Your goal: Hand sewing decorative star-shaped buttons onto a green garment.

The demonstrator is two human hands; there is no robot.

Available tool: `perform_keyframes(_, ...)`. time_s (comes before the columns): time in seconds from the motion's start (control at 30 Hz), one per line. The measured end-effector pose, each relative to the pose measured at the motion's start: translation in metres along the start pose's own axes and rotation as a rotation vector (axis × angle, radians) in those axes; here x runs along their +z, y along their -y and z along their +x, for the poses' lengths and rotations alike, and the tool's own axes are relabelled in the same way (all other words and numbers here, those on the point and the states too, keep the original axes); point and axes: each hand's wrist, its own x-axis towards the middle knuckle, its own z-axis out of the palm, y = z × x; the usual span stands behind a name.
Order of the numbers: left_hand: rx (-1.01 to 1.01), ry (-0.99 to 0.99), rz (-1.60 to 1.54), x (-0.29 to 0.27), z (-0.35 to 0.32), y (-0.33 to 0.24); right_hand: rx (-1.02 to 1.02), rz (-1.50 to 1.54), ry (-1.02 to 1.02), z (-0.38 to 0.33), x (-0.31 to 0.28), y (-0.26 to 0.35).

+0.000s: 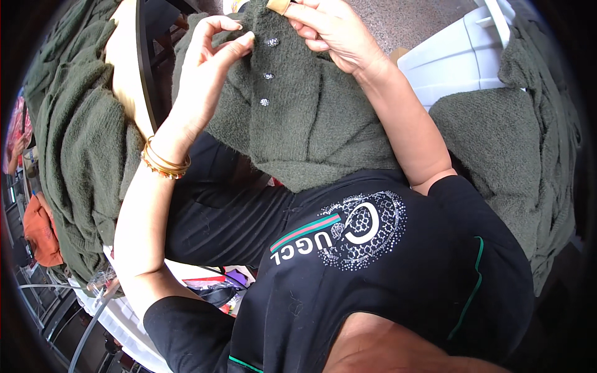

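Observation:
A dark green fuzzy knit cardigan [286,118] lies over my lap, its upper part raised toward the top edge. Three sparkly round buttons [268,76] run down its front band. My left hand [208,56] is curled at the left of the band, thumb and forefinger bent around a bit of the knit, their tips slightly apart. At the top right of the band, my right hand [333,34] closes on the cardigan's edge. A tan wrap [278,6] covers one of its fingertips. Whether a needle or thread is there, I cannot tell.
More green knit garments are heaped at the left [81,143] on a pale table edge [124,56]. A white plastic bin [457,59] stands at the right, with another green knit piece [497,137] beside and over it. An orange cloth [42,233] hangs far left.

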Motion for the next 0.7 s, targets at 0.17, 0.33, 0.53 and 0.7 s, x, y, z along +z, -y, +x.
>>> perform_keyframes(0.17,0.137,-0.002,0.224,0.013,-0.009,-0.005,0.005,0.069,0.005,-0.001,0.004,-0.001)
perform_keyframes(0.33,0.244,-0.049,0.515,0.021,-0.005,-0.005,-0.169,0.089,0.066,0.008,-0.001,-0.027)
perform_keyframes(0.53,0.168,-0.085,0.384,0.016,-0.004,0.003,-0.154,0.136,0.085,0.003,0.01,-0.018)
perform_keyframes(0.7,0.197,-0.091,0.368,0.017,-0.003,0.001,0.045,0.151,0.056,-0.008,0.018,0.007)
